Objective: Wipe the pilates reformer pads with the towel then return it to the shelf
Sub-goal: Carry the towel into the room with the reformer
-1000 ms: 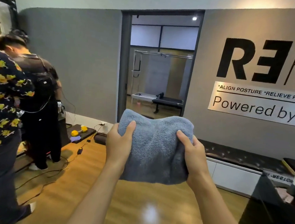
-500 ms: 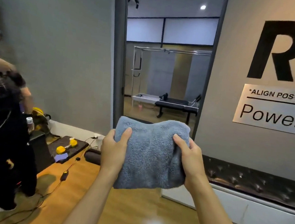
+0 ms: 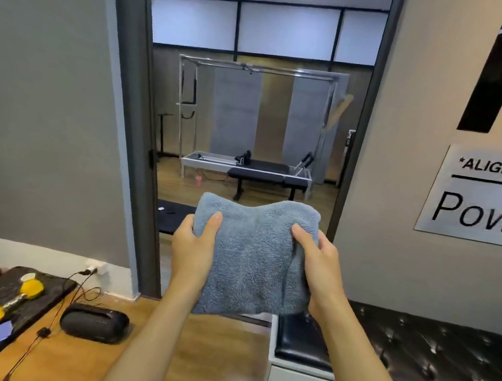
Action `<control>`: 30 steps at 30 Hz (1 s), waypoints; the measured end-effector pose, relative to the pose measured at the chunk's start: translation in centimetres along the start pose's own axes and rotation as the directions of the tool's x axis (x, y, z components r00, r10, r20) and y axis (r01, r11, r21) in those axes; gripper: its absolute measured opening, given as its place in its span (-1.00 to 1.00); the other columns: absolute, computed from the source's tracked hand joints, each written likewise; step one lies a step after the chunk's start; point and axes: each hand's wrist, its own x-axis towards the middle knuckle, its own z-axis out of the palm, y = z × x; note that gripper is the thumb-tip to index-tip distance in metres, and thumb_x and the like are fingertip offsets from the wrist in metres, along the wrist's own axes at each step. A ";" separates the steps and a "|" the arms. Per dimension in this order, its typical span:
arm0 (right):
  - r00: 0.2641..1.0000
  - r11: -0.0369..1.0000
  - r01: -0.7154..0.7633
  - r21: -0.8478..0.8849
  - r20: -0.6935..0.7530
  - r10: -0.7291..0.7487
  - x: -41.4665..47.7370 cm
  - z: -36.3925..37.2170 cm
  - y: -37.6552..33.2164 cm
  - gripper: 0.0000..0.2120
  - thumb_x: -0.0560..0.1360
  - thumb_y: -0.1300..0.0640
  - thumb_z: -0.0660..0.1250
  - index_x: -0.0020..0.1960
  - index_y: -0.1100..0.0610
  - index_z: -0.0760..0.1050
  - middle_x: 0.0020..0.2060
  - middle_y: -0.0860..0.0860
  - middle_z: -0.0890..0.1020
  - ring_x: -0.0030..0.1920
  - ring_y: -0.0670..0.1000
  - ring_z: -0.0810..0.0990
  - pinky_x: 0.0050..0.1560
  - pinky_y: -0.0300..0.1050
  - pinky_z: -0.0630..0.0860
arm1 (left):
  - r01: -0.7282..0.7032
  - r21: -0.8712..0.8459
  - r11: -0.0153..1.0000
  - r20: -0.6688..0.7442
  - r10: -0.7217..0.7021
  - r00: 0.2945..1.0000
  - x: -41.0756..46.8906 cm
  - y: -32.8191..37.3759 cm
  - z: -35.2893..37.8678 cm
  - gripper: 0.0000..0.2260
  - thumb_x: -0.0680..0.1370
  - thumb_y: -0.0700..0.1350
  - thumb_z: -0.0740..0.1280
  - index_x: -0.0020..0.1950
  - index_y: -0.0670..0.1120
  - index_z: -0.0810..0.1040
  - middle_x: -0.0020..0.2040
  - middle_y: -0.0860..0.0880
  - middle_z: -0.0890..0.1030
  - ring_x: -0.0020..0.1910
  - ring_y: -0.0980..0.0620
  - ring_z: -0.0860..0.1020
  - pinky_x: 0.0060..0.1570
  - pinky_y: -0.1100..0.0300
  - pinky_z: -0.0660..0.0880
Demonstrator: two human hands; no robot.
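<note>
A folded grey-blue towel (image 3: 253,254) is held up in front of me at chest height. My left hand (image 3: 191,246) grips its left edge, thumb on the front. My right hand (image 3: 317,263) grips its right edge the same way. Through the open doorway ahead stands the pilates reformer (image 3: 245,167), a white frame with black pads and a metal tower above it, several steps away. A black padded bench (image 3: 267,178) stands just in front of it. No shelf is in view.
The dark door frame (image 3: 133,137) borders the doorway on the left. A black tufted bench seat (image 3: 412,347) runs along the right wall. On the floor at left lie a black speaker (image 3: 94,322), cables, and a mat with a yellow dumbbell (image 3: 9,300).
The view has moved forward toward the doorway, and the reformer room looks closer. The people at left have dropped out of view. Both hands keep the same grip on the towel.
</note>
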 end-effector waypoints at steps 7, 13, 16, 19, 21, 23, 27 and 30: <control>1.000 1.000 -0.010 0.011 -0.016 0.011 23.1 5.0 6.7 -0.87 0.49 -0.02 0.40 -0.04 0.01 0.64 -0.13 -0.03 0.74 -0.11 -0.04 0.71 -0.28 -0.26 0.56 | 0.040 0.009 0.999 0.001 -0.040 0.999 21.6 -7.4 8.3 -0.77 0.52 0.07 0.36 -0.09 -0.10 0.55 -0.13 -0.08 0.64 -0.15 -0.06 0.60 -0.12 -0.03 0.53; 0.999 1.000 -0.022 0.002 -0.027 0.022 41.2 9.6 10.8 -0.89 0.47 -0.04 0.40 -0.09 -0.03 0.65 -0.12 -0.01 0.74 -0.09 0.00 0.71 -0.20 -0.15 0.57 | 0.046 0.026 0.999 0.028 -0.047 0.999 39.8 -12.3 14.4 -0.76 0.47 0.15 0.36 -0.17 -0.02 0.55 -0.21 0.01 0.63 -0.21 -0.02 0.61 -0.21 0.02 0.52; 0.997 1.000 -0.024 -0.001 -0.072 0.023 50.0 11.3 14.4 -0.87 0.48 -0.01 0.39 -0.07 0.03 0.64 -0.11 0.00 0.74 -0.07 0.02 0.70 -0.11 -0.05 0.60 | 0.048 0.011 0.999 0.050 -0.048 0.998 48.4 -16.2 17.9 -0.76 0.46 0.16 0.36 -0.17 -0.01 0.54 -0.20 0.01 0.64 -0.22 0.02 0.60 -0.27 0.11 0.49; 0.993 0.999 -0.045 0.005 -0.112 0.045 58.6 12.6 17.6 -0.86 0.50 0.03 0.38 -0.03 0.08 0.62 -0.10 0.04 0.73 -0.04 0.07 0.70 0.06 0.10 0.60 | 0.082 -0.016 0.997 0.110 -0.080 0.991 56.6 -19.8 21.7 -0.75 0.45 0.18 0.35 -0.14 0.01 0.55 -0.16 0.00 0.65 -0.19 0.00 0.63 -0.28 0.09 0.53; 0.989 0.998 -0.063 0.005 -0.131 0.063 64.2 13.4 19.0 -0.85 0.50 0.02 0.38 -0.03 0.09 0.62 -0.09 0.05 0.73 -0.03 0.09 0.70 0.09 0.14 0.59 | 0.110 -0.017 0.994 0.149 -0.106 0.983 61.9 -21.6 24.4 -0.72 0.43 0.21 0.35 -0.11 0.01 0.54 -0.13 -0.02 0.65 -0.15 -0.04 0.64 -0.19 -0.02 0.57; 0.986 0.998 -0.069 -0.006 -0.150 0.067 69.8 13.9 20.1 -0.85 0.50 0.01 0.38 -0.03 0.06 0.63 -0.09 0.03 0.73 -0.03 0.07 0.70 0.10 0.16 0.59 | 0.124 -0.023 0.992 0.170 -0.119 0.978 67.2 -23.1 27.2 -0.70 0.42 0.21 0.34 -0.10 -0.01 0.54 -0.10 -0.05 0.65 -0.11 -0.08 0.65 -0.12 -0.09 0.58; 0.983 0.996 -0.081 -0.032 -0.167 0.074 81.4 14.0 22.9 -0.85 0.50 0.00 0.37 0.01 0.02 0.63 -0.10 -0.02 0.74 -0.05 0.01 0.71 0.07 0.11 0.60 | 0.141 -0.009 0.990 0.192 -0.136 0.972 77.1 -27.0 33.4 -0.67 0.45 0.20 0.33 -0.08 -0.07 0.52 -0.05 -0.15 0.63 -0.06 -0.19 0.62 -0.09 -0.15 0.57; 0.983 0.996 -0.085 -0.026 -0.163 0.080 90.7 13.5 26.1 -0.87 0.51 0.02 0.36 -0.01 0.03 0.63 -0.10 -0.01 0.74 -0.06 0.00 0.71 -0.01 0.04 0.60 | 0.141 -0.011 0.990 0.194 -0.137 0.971 84.5 -30.8 38.7 -0.70 0.48 0.16 0.32 -0.06 -0.07 0.52 -0.03 -0.15 0.63 -0.05 -0.18 0.62 -0.07 -0.13 0.57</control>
